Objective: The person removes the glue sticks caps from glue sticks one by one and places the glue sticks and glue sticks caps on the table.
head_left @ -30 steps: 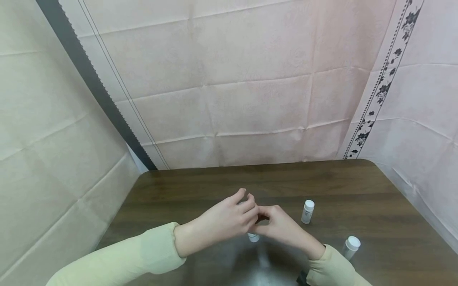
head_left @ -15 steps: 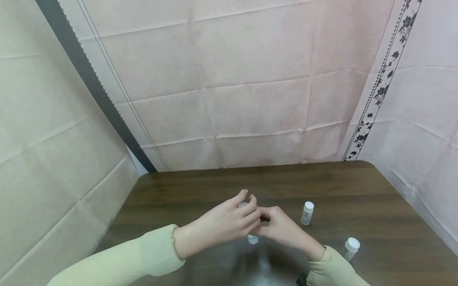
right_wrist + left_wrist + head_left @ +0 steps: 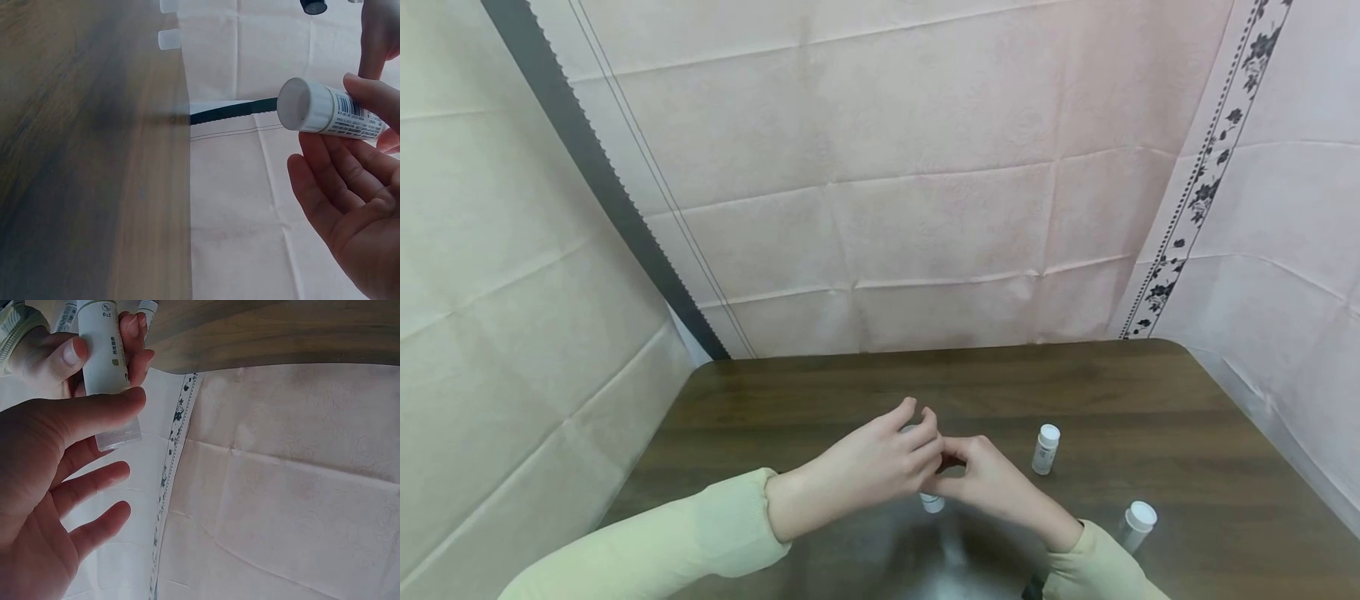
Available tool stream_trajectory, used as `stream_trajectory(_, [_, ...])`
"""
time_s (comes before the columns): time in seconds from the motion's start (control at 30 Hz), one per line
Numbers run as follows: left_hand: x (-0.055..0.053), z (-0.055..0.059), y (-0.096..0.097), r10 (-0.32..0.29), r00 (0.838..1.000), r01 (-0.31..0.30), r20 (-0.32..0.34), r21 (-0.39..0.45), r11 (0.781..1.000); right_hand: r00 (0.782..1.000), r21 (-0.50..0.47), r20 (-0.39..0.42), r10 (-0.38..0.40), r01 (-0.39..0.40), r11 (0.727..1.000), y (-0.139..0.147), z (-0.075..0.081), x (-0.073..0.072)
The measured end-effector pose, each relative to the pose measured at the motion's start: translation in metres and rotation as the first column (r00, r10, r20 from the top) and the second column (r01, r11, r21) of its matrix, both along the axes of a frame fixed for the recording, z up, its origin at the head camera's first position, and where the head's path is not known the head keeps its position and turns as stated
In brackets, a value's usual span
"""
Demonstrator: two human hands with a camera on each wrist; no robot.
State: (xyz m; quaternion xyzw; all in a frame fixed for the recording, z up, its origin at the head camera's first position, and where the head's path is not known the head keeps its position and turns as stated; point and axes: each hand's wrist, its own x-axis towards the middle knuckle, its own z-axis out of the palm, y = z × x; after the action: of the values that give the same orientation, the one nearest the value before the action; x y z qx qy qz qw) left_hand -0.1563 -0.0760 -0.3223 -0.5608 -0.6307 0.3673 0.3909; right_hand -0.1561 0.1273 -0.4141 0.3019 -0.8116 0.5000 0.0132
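Both hands hold one white glue stick (image 3: 103,347), printed with a label and fitted with a clear ribbed cap (image 3: 119,436). In the head view its lower end (image 3: 932,503) shows below the fingers; most of the rest is hidden. My left hand (image 3: 880,458) pinches the cap end between thumb and index finger, the other fingers spread apart. My right hand (image 3: 992,483) grips the body between thumb and fingers. The right wrist view shows the white round end (image 3: 295,105) and a barcode.
Two more white-topped containers stand to the right on the dark wooden table (image 3: 760,408): a labelled one (image 3: 1046,448) farther back, and another (image 3: 1137,523) near the right sleeve. Pale cloth (image 3: 940,208) hangs behind and along the sides.
Both hands stay almost in place around the glue stick, with only slight finger shifts. The other containers have not moved.
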Motion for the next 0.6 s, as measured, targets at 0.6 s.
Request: stream_trajectory(0.6, [0.0, 0.043, -0.004, 0.034, 0.999, -0.033, -0.008, 0.057, 0.998, 0.999, 0.018, -0.038, 0.015, -0.014, 1.0, 0.002, -0.007, -0.001])
